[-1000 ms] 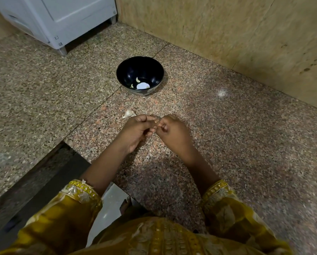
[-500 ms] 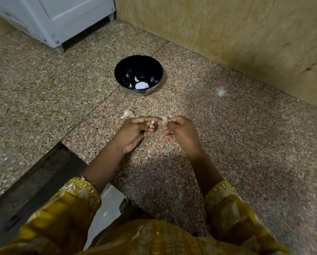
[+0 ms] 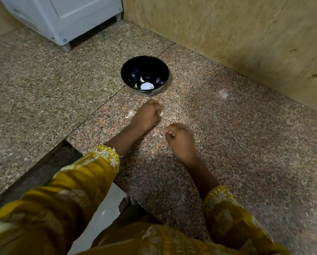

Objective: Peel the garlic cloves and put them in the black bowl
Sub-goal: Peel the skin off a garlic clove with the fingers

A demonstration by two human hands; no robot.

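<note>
L hand [image 3: 148, 115] pinches a garlic clove [image 3: 161, 113] near the black bowl [image 3: 128, 74]. R hand [image 3: 179, 138] has curled fingers; cannot tell if it holds sth.

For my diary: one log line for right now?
left hand: pinches pale clove, short of black bowl | right hand: curled by peel scraps, grip unclear | bowl: cloves inside | floor: one unpeeled clove

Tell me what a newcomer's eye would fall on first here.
The black bowl stands out on the speckled floor near the wall, a few peeled cloves in its bottom. Just before it the left hand grips a pale clove, an unpeeled clove lying beside it; the right hand is curled nearer the person.
</note>
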